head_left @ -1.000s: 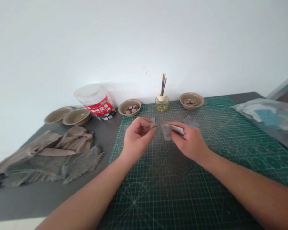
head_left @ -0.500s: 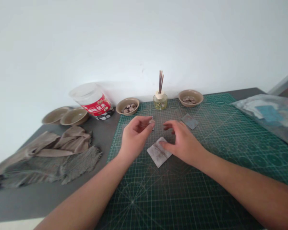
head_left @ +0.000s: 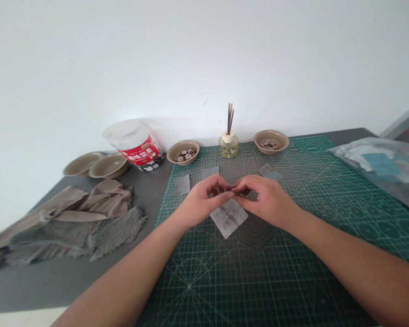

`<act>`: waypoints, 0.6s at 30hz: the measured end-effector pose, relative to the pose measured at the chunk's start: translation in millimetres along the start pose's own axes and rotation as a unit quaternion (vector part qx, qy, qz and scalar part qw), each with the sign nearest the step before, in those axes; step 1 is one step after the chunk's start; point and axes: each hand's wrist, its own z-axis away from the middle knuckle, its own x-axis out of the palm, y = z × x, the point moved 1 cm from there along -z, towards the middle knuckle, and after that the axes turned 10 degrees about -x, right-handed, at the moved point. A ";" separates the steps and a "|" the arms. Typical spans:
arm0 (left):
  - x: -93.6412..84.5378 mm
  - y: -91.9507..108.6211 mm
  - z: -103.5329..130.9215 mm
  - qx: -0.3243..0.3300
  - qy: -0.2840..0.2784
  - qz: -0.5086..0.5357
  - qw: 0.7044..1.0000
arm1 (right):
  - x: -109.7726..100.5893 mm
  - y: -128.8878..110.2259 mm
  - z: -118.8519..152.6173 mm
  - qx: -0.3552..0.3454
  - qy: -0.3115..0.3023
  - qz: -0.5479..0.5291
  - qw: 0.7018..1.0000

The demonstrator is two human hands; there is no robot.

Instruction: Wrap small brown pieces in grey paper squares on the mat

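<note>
My left hand point(head_left: 209, 197) and my right hand point(head_left: 262, 197) meet fingertip to fingertip in the middle of the cutting mat. Both are closed in a pinch, and whatever sits between the fingers is too small or hidden to name. Just beneath them lies a grey square sheet point(head_left: 226, 222) with a dark crease or line across its middle; its far part is covered by the fingers. Smaller grey squares lie around: one at left point(head_left: 182, 185), one farther back point(head_left: 210, 172) and one at right point(head_left: 270, 172), partly behind my right hand.
Bowls of round brown pieces stand at the back, a left bowl point(head_left: 172, 156) and a right bowl point(head_left: 282, 141), with a reed diffuser point(head_left: 228, 147) between. Leftward are a plastic tub point(head_left: 139, 152), two more bowls point(head_left: 109, 170) and crumpled cloth point(head_left: 78, 227). A clear bag point(head_left: 388, 163) lies right.
My hands were apart, the right one with its fingers spread. Now they have come together over the square sheet, the left moving right and slightly nearer. Both squares at back left now show.
</note>
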 end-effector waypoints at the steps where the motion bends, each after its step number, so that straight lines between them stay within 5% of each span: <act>1: -3.2 2.8 0.9 0.028 -0.018 -0.074 0.997 | -1.4 0.5 0.8 0.007 -0.018 0.008 1.000; 8: -6.8 9.5 6.4 0.075 -0.134 -0.271 0.950 | -3.2 -6.7 17.4 0.000 -0.111 0.062 0.992; 18: -4.1 -0.9 4.4 0.097 -0.143 -0.289 0.942 | 17.8 -6.2 24.9 -0.074 -0.135 0.079 0.985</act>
